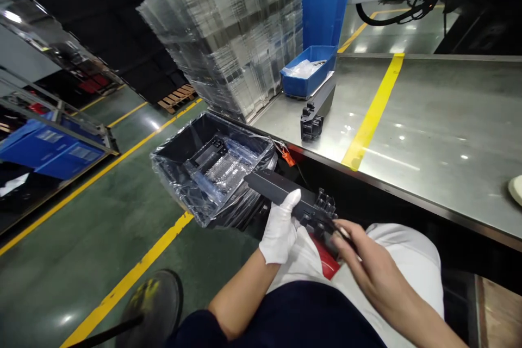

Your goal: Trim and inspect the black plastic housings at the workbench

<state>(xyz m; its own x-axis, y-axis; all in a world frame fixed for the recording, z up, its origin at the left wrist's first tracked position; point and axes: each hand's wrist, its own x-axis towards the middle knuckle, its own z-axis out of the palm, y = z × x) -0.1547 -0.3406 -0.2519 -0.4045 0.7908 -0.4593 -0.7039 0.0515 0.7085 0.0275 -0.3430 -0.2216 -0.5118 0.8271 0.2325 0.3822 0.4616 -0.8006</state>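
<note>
My left hand [281, 228], in a white glove, is wrapped round a long black plastic part [273, 185] and holds it tilted above my lap. The clips and ribs at the part's near end [324, 209] point toward my right. My bare right hand [369, 261] is closed at that end, pinching a slim dark tool [346, 235] against the part; its exact kind is mostly hidden by the fingers. A similar black part [320, 109] lies on the metal table [440, 114].
Left of my hands stands a black crate [175, 147] lined with clear plastic, holding black parts and bubble wrap. Behind it rise stacked clear trays [232, 27]. A blue bin [302, 84] with plastic bags sits on the table. An orange tag [287, 155] hangs at the table edge.
</note>
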